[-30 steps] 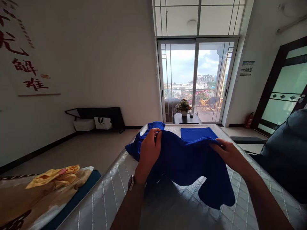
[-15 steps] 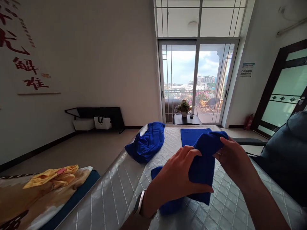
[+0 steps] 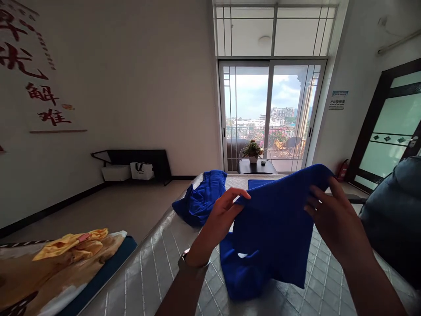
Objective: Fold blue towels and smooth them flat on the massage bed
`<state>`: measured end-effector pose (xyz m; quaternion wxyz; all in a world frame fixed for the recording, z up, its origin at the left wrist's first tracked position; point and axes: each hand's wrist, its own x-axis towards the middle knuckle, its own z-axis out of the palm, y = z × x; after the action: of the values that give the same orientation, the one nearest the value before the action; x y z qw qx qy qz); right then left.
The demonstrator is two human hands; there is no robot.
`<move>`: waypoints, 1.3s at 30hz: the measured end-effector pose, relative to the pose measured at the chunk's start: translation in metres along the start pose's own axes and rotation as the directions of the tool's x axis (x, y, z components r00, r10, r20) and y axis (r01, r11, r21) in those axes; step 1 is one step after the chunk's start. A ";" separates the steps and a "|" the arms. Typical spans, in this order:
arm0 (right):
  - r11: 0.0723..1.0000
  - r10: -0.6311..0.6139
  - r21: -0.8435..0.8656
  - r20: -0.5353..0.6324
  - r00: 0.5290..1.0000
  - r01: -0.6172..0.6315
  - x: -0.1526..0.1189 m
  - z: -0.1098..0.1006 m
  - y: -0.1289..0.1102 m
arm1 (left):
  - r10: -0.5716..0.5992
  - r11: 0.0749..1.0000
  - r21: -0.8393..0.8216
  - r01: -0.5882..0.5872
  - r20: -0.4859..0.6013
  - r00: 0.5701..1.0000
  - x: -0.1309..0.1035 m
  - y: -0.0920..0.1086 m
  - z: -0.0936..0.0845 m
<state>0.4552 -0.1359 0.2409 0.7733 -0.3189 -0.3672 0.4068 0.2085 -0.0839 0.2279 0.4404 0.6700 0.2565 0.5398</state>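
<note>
A blue cloth (image 3: 276,224) hangs spread out between my hands, its top edge sloping up to the right. My left hand (image 3: 225,210), with a watch on the wrist, pinches its upper left corner. My right hand (image 3: 332,224) holds the upper right corner, the fingers partly in shadow. Below, more blue fabric (image 3: 240,281) lies on the silver quilted surface (image 3: 154,263); whether it is part of the held cloth I cannot tell. A crumpled blue heap (image 3: 204,197) lies to the left. Behind the held cloth, a flat blue cloth (image 3: 258,183) is mostly hidden.
On the lower left lies patterned bedding (image 3: 72,272) with a yellow cloth (image 3: 75,243) on it. A dark padded chair (image 3: 394,210) stands at the right. Beyond the quilted surface, a small table (image 3: 256,166) with a potted plant (image 3: 252,150) stands before glass doors.
The blue cloth has been raised and opened out from a bunched shape. My left hand has moved left and up to its corner; my right hand has shifted slightly right.
</note>
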 end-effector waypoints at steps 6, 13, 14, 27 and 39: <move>0.823 0.054 -0.566 0.163 0.985 0.048 0.012 -0.008 0.052 | -0.238 0.917 -0.350 0.193 -0.091 0.967 0.007 -0.001 0.011; 0.487 0.304 -0.845 0.403 0.863 0.223 -0.026 0.014 0.039 | -0.325 0.824 -0.506 0.254 -0.056 0.944 0.003 0.001 0.020; 0.553 0.296 -0.804 0.435 0.850 0.219 -0.035 0.018 0.033 | -0.324 0.819 -0.514 0.254 -0.049 0.945 0.003 0.001 0.021; 0.601 0.049 -0.748 0.387 0.921 0.282 -0.070 0.022 0.051 | 0.246 0.853 0.483 -0.200 -0.032 0.969 -0.021 0.026 0.017; 0.527 0.070 -0.808 0.349 0.935 0.262 -0.080 0.019 0.050 | 0.009 0.767 0.571 -0.293 0.447 0.894 -0.034 0.042 -0.008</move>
<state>0.3880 -0.1783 0.1863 0.4683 -0.5562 -0.6619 0.1825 0.1858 -0.1295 0.2479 0.1918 0.8959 0.2638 0.3017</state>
